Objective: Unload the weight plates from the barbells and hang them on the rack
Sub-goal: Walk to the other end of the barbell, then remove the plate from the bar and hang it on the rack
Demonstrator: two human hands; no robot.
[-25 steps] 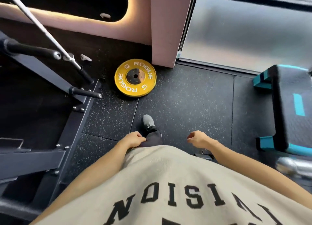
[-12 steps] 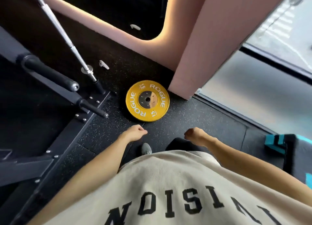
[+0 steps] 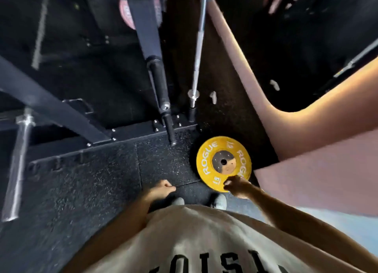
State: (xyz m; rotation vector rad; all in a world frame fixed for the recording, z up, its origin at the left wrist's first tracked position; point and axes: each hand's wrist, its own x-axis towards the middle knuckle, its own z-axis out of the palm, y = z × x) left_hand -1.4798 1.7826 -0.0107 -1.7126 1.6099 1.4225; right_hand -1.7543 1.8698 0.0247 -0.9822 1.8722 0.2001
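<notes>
One round yellow rubber weight plate (image 3: 223, 162) w/ white ROGUE lettering and a grey metal hub lies flat on the black speckled rubber floor (image 3: 102, 190), just beside the base of the pink wall panel (image 3: 306, 180) and near the black steel rack frame (image 3: 126, 129). So it's off any bar but not yet hung, i.e. roughly halfway for this plate.

Right hand (image 3: 238, 185) is at the plate's near rim, fingers curled and overlapping the yellow edge. View is blurred, so can't tell if that grip is really closed on the rim or just hovering at it. Left hand (image 3: 161, 189) hangs over bare floor, apart from the plate, fingers loosely curled, holding nothing.

Black storage peg (image 3: 168, 128) on the rack's base sticks out toward the person, bare, near the plate. Prob the closest spot to hang it. A longer black peg (image 3: 158, 82) higher up also looks bare. Silver barbell (image 3: 199, 45) stands upright next to the rack, lower end in a floor holder, no plates seen on it. Red-rimmed plate (image 3: 125, 10) seems already stored at top, partly hidden.

Left to do, by my read: get a firm hold, tip the plate up on edge, lift, line hub hole w/ peg, slide on. Other barbells not visible, so total remaining unknown.
</notes>
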